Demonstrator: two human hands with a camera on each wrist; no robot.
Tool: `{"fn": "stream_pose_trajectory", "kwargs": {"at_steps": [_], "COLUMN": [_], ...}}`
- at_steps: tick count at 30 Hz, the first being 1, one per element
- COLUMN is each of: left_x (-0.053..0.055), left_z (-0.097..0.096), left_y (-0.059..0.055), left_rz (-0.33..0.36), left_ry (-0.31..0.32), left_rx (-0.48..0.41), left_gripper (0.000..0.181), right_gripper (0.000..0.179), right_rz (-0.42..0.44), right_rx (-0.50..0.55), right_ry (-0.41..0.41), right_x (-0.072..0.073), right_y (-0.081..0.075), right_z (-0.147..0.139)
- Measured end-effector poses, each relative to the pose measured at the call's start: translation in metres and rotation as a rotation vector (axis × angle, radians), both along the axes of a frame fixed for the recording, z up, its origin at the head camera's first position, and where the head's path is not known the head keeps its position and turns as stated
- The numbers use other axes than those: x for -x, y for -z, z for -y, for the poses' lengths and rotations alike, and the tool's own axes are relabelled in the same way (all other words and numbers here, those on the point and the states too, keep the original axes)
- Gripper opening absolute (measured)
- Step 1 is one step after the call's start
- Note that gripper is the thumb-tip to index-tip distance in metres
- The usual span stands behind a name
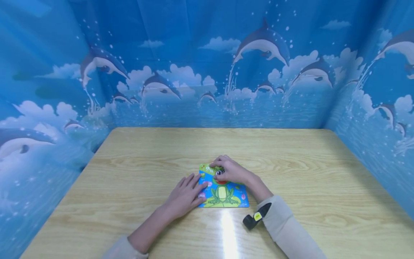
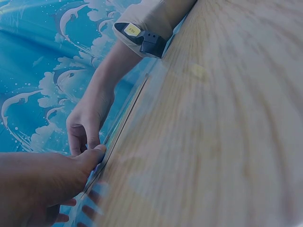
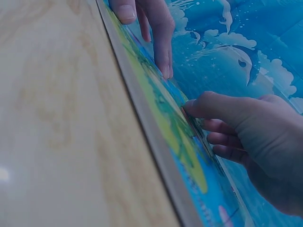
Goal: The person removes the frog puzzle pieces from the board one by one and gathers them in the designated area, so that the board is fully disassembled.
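Note:
A flat frog puzzle board (image 1: 237,202), blue and green with a wooden edge, lies on the table in the head view. My left hand (image 1: 182,197) rests over its left edge, fingers spread and fairly straight, with the fingertips on the picture. Over the upper part of the board, my right hand (image 1: 233,172) has its thumb and fingers curled at the frog-head puzzle piece (image 1: 221,182), partly covering it. In the right wrist view the right thumb (image 3: 196,108) presses at the near side of that piece, the other fingers behind it. The frog's body (image 1: 222,193) shows below the head.
The board sits on a wood-grain table (image 1: 145,158), whose far edge meets a blue dolphin-print curtain (image 1: 194,104) that also runs along both sides. A black wrist device (image 1: 250,222) is strapped over the right sleeve (image 1: 284,225), close above the tabletop.

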State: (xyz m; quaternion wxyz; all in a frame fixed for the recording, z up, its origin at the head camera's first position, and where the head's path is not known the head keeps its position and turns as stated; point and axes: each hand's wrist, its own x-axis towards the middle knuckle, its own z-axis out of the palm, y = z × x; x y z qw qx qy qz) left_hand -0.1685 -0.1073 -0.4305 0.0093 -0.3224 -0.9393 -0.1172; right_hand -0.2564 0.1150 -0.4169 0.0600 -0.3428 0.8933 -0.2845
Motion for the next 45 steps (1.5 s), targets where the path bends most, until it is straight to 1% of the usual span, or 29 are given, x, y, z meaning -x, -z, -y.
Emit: {"fn": "stream_pose_trajectory", "kwargs": {"at_steps": [3, 6, 18, 23, 31, 40, 45], "left_x": [-0.0002, -0.0002, 0.0000, -0.0004, 0.0003, 0.0002, 0.0003], "left_z": [-0.0003, -0.0007, -0.0002, 0.0001, -0.0002, -0.0002, -0.0008], "left_y": [-0.0005, -0.0006, 0.0006, 0.0004, 0.0004, 0.0006, 0.0009], "left_rz": [0.011, 0.019, 0.006, 0.008, 0.013, 0.017, 0.013], "left_ry": [-0.004, -0.010, -0.007, -0.007, -0.007, -0.011, -0.012], "left_rx": [0.000, 0.001, -0.003, -0.001, 0.000, 0.002, 0.010], "left_gripper": [0.052, 0.053, 0.052, 0.052, 0.053, 0.053, 0.053], "right_gripper": [0.046, 0.046, 0.041, 0.039, 0.039, 0.039, 0.044], "right_rz": [-0.023, -0.027, 0.027, 0.030, 0.035, 0.093, 0.079], "right_rx": [-0.002, -0.001, 0.026, 0.035, 0.028, 0.057, 0.052], "right_ry": [0.000, 0.000, -0.054, -0.070, -0.056, -0.002, 0.000], "right_x": [-0.0001, -0.0001, 0.0009, 0.0026, 0.0026, 0.0007, 0.0020], "right_y": [0.0007, 0.0011, 0.0012, 0.0032, 0.0031, 0.0006, 0.0020], "right_z": [0.0000, -0.0004, -0.0030, -0.0038, -0.0030, -0.0010, -0.0009]}}
